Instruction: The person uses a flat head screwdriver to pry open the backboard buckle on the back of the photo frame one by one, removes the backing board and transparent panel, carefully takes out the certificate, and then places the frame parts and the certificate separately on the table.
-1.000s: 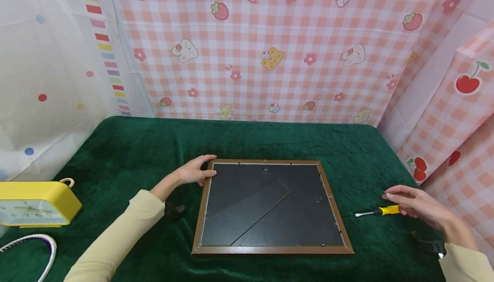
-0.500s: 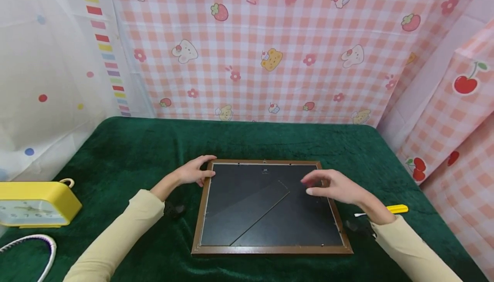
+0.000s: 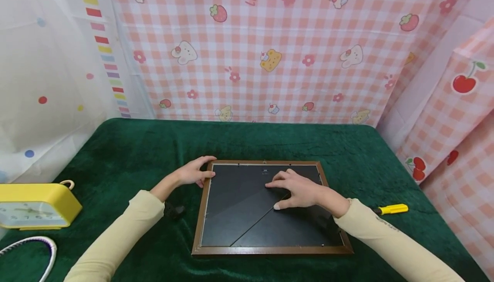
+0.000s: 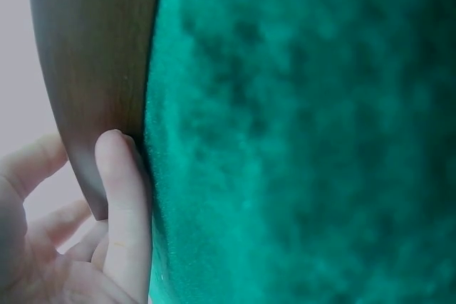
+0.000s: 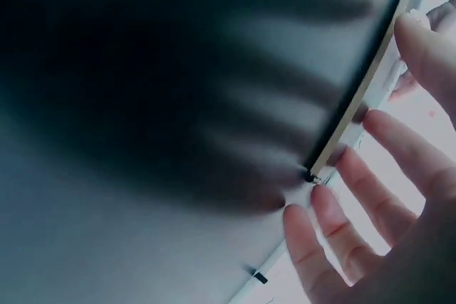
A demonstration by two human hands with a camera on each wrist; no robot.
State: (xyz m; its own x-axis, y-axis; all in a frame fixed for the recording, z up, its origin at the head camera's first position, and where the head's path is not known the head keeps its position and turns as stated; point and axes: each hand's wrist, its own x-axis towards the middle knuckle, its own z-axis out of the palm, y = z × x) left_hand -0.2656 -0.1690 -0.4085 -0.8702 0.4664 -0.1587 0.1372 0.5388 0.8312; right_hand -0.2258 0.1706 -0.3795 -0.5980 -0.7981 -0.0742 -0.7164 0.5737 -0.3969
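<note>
A brown wooden picture frame (image 3: 270, 250) lies face down, its black backing (image 3: 301, 230) upward. Cut slantwise across that backing is a flat stand leg (image 3: 241, 217). My left hand (image 3: 191, 171) grips the frame's far left corner, thumb on top and fingers at the outer side. In the left wrist view a finger of that left hand (image 4: 122, 226) presses along the wooden side. My right hand (image 3: 299, 189) is over the backing with fingers spread, thumb and fingertips at the stand leg's upper end. Its fingertips (image 5: 303, 220) show close at the edge in the right wrist view.
To the right lies a yellow-handled screwdriver (image 3: 393, 209), its blade hidden by the right sleeve. A yellow clock (image 3: 38, 194) and a white looped band (image 3: 52, 252) sit at the left. Green plush cloth (image 3: 247, 138) covers the table.
My right hand has left the screwdriver's handle and moved left, coming down over the stand leg on the backing. The left hand and the picture frame have stayed in place.
</note>
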